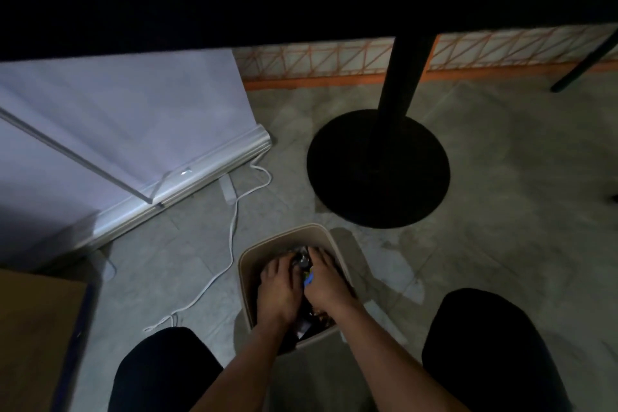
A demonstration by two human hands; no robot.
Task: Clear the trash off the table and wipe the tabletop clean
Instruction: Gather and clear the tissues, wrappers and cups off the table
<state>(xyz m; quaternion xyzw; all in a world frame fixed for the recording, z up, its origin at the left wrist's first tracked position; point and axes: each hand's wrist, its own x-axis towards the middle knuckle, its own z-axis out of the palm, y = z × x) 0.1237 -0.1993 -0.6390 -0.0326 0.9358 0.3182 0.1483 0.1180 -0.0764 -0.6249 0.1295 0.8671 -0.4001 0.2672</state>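
Trash [302, 261] going into the bin [245, 264] at 6 o'clock.
Left hand [277, 288] and right hand [326, 283] press it down, fingers curled; grip unclear. Wiping looks left.

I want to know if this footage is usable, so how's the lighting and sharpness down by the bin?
Head view: dim and underexposed under the table, whose underside reads as near-solid black. Both hands, the left hand and the right hand, are soft and slightly blurred inside the beige bin, where the trash is murky. Wide-angle bending curves the table edge. No glare.
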